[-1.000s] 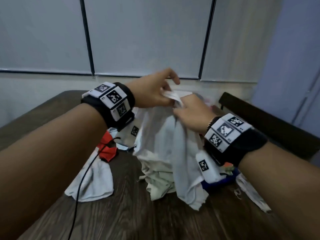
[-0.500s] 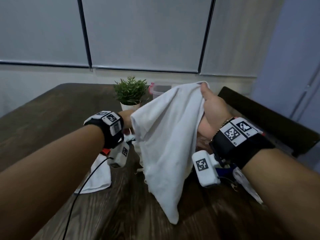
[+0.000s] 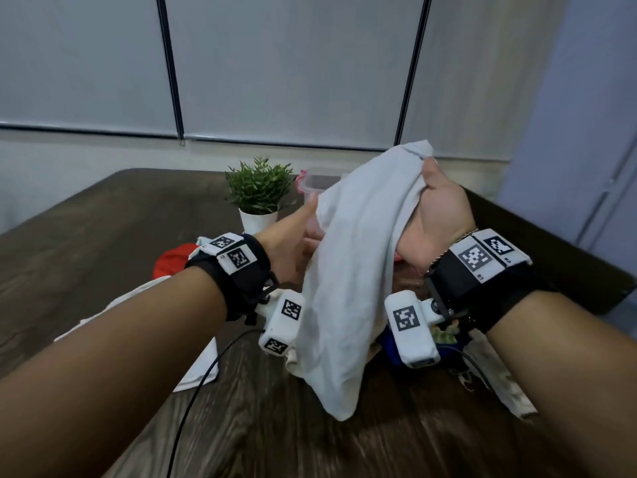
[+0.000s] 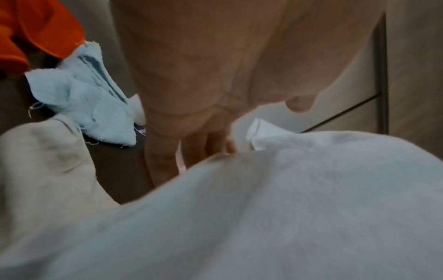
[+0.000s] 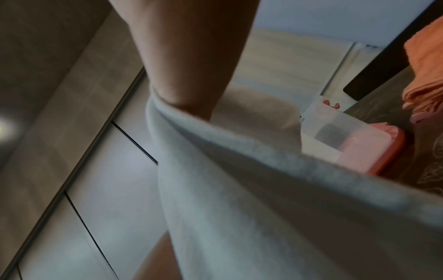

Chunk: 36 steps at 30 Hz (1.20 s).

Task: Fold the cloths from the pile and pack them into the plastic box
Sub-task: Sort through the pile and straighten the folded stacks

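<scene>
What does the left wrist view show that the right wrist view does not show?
Only the left wrist view shows the light blue cloth and the orange cloth lying on the table.

Only the right wrist view shows the plastic box with its pink lid under it, and a peach cloth.

Both show the white cloth held up close to the camera.

White cloth [image 3: 348,270], red cloth [image 3: 170,265], dark wood-grain table [image 3: 86,215], green plant [image 3: 256,182].
</scene>
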{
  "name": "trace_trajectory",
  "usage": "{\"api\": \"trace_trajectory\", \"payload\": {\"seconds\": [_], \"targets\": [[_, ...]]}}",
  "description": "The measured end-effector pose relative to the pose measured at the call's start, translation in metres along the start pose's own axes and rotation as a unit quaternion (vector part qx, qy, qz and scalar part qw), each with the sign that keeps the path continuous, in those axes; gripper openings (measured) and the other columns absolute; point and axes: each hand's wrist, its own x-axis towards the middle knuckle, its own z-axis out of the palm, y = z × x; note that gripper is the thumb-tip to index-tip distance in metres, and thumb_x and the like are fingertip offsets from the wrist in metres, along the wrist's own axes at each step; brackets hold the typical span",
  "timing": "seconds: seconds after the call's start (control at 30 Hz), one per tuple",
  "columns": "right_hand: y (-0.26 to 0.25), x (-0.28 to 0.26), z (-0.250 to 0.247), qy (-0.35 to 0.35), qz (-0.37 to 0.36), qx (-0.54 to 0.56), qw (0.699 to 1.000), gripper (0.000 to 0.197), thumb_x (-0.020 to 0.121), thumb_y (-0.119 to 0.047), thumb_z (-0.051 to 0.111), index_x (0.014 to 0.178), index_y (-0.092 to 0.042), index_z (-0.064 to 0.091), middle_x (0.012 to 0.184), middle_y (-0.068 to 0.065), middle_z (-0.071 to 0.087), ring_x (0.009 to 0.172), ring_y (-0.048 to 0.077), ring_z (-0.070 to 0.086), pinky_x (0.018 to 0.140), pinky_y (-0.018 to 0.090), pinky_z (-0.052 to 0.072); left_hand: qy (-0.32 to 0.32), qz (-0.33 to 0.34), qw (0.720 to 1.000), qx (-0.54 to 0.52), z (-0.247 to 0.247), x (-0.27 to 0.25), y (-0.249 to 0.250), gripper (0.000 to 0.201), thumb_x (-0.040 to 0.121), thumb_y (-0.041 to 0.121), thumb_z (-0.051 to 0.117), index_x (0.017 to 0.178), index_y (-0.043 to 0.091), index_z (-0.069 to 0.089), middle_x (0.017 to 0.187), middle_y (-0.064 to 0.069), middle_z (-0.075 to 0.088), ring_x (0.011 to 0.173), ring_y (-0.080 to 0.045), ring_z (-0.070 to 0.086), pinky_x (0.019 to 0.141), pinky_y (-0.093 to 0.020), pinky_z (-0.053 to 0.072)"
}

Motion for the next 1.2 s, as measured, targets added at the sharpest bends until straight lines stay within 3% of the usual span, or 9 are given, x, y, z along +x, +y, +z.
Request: {"api": "trace_trajectory", "payload": {"seconds": [0.2,0.33,0.47,0.6,0.7,0.8,0.97,1.13,1.2], "targets": [[-0.010,0.003,-0.014,0.025,-0.024,-0.096,0.995,0.049,0.103,-0.045,0.040,0.116,-0.005,0.064,0.107,0.014,0.074,0.097,0.028,0.072,0.079,0.040,0.056,0.048,0.186,0.978,-0.082,0.007,0.001,0.008,0.025,0.102,0.023,0.050,0.105,0.001,0.060,0.084,-0.009,0.064,0.068,-0.022,0.057,0.060,-0.032,0.041],[-0.025,0.028,-0.033,0.125,-0.134,-0.417,0.890,0.060,0.078,-0.062,0.061,0.091,-0.004,0.067,0.091,0.007,0.074,0.087,0.026,0.071,0.087,0.047,0.056,0.172,0.265,0.942,-0.115,-0.019,-0.003,0.031,0.020,0.095,0.027,0.062,0.095,0.007,0.059,0.094,-0.016,0.061,0.078,-0.028,0.059,0.075,-0.048,0.055],[-0.038,0.056,-0.052,0.142,-0.171,-0.485,0.846,0.097,0.052,-0.077,0.070,0.090,0.011,0.059,0.073,0.013,0.064,0.066,0.017,0.052,0.065,0.037,0.045,0.277,0.317,0.907,-0.009,-0.032,-0.008,0.045,0.027,0.078,0.044,0.073,0.080,0.019,0.064,0.080,-0.014,0.062,0.070,-0.031,0.061,0.067,-0.056,0.056],[-0.044,0.057,-0.039,0.149,-0.193,-0.456,0.856,0.052,0.067,-0.054,0.080,0.081,-0.005,0.070,0.079,0.001,0.071,0.070,0.015,0.064,0.076,0.038,0.056,0.308,0.348,0.886,-0.004,-0.040,-0.013,0.054,0.028,0.077,0.039,0.080,0.079,0.022,0.058,0.078,-0.013,0.070,0.064,-0.027,0.063,0.053,-0.040,0.052],[-0.044,0.057,-0.035,0.161,-0.232,-0.434,0.855,0.013,0.075,-0.032,0.078,0.083,-0.027,0.069,0.095,-0.001,0.072,0.086,0.018,0.068,0.086,0.039,0.057,0.188,0.341,0.920,-0.043,-0.052,-0.018,0.056,0.025,0.078,0.017,0.080,0.088,0.020,0.057,0.080,-0.008,0.069,0.065,-0.021,0.065,0.055,-0.033,0.052],[-0.045,0.058,-0.034,0.135,-0.262,-0.384,0.875,0.012,0.088,-0.017,0.069,0.080,-0.026,0.067,0.082,-0.002,0.066,0.069,0.015,0.055,0.074,0.033,0.052,0.090,0.330,0.940,0.001,-0.062,-0.023,0.054,0.035,0.076,-0.009,0.073,0.100,0.015,0.064,0.088,-0.010,0.068,0.072,-0.021,0.067,0.064,-0.032,0.055],[-0.039,0.054,-0.033,0.007,-0.178,-0.339,0.924,0.021,0.081,-0.003,0.076,0.098,-0.014,0.072,0.085,0.004,0.074,0.076,0.016,0.070,0.074,0.030,0.058,0.274,0.347,0.865,0.236,-0.073,-0.003,0.050,0.018,0.074,0.014,0.085,0.085,0.024,0.075,0.081,-0.006,0.070,0.067,-0.015,0.063,0.061,-0.027,0.053],[-0.039,0.072,-0.019,0.076,-0.262,-0.610,0.744,0.020,0.082,-0.015,0.078,0.101,-0.022,0.076,0.086,-0.002,0.072,0.066,0.007,0.060,0.059,0.022,0.051,0.388,0.364,0.788,0.308,-0.069,0.018,0.062,0.012,0.081,0.034,0.079,0.087,0.025,0.075,0.087,-0.002,0.066,0.070,-0.012,0.055,0.055,-0.013,0.040],[-0.048,0.075,-0.010,0.096,-0.319,-0.620,0.710,0.014,0.084,-0.022,0.076,0.098,-0.022,0.078,0.086,0.000,0.071,0.067,0.007,0.057,0.065,0.023,0.047,0.429,0.413,0.734,0.327,-0.069,0.019,0.077,0.020,0.083,0.037,0.076,0.093,0.020,0.076,0.096,-0.002,0.062,0.081,-0.013,0.054,0.069,-0.014,0.040]]}}
